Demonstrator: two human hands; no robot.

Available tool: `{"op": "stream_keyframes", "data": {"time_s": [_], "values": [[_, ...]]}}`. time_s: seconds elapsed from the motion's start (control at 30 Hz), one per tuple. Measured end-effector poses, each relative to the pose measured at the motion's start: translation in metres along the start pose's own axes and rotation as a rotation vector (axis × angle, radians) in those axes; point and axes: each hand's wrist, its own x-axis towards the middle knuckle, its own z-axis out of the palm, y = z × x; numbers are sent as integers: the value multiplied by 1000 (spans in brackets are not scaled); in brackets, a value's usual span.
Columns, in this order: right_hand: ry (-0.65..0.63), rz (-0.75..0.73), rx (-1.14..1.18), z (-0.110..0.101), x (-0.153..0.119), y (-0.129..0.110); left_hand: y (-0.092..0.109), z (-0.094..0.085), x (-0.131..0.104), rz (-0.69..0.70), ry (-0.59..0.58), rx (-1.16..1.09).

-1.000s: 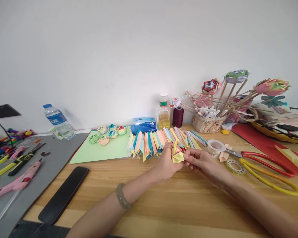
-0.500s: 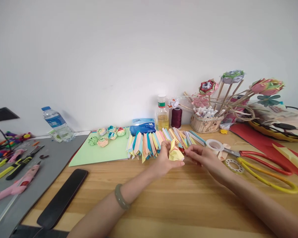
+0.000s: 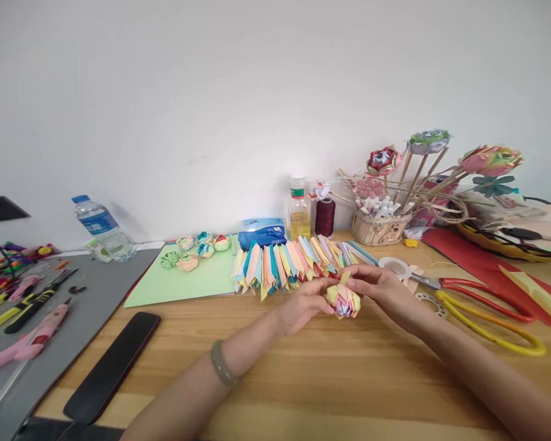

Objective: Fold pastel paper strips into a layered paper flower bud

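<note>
Over a smooth wood table [image 3: 275, 380] we've got both forearms [image 3: 188, 395] angled in, a row of creased paper strips [image 3: 275, 266] behind, left hand [image 3: 300, 309] and right hand [image 3: 386, 295] pinched snugly on a roundish folded-paper flower [image 3: 344, 302] between them.

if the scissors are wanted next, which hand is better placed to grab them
Right, most likely. The right hand is nearer the scissors, which lie to its right; the left hand is across the paper flower from them. Both hands hold the flower, so the left could steady it.
</note>
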Motion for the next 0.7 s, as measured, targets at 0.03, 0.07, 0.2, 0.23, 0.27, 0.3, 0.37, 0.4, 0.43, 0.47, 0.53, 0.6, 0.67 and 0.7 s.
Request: {"op": "stream_keyframes", "data": {"time_s": [0.03, 0.07, 0.2, 0.23, 0.27, 0.3, 0.37, 0.4, 0.43, 0.47, 0.53, 0.6, 0.67, 0.7], "values": [[15, -5, -37, 1, 1, -1, -1, -1, 1, 34, 35, 37], [26, -17, -76, 1, 1, -1, -2, -1, 2, 73, 91, 92], [12, -75, -236, 4, 3, 4, -3, 1, 4, 180, 305, 445], [17, -89, -281, 4, 3, 6, -3, 2, 3, 188, 325, 517], [30, -102, -327, 5, 3, 8, -3, 3, 3, 194, 337, 574], [48, -114, -372, 5, 3, 10, -3, 3, 2, 200, 350, 611], [89, -127, -443, 6, 3, 13, -4, 3, 2, 211, 388, 624], [108, -128, -465, 6, 3, 14, -5, 2, 2, 211, 405, 606], [123, -127, -476, 7, 3, 15, -6, 1, 3, 209, 420, 578], [132, -125, -478, 7, 3, 16, -7, 0, 4, 208, 433, 547], [121, -123, -448, 7, 3, 16, -8, -2, 5, 222, 445, 491], [66, -125, -371, 6, 4, 16, -7, -2, 6, 226, 430, 420], [-6, -111, -253, 5, 4, 14, -5, -2, 6, 175, 388, 307], [-41, -94, -190, 4, 4, 13, -4, -2, 5, 135, 365, 248]]}}
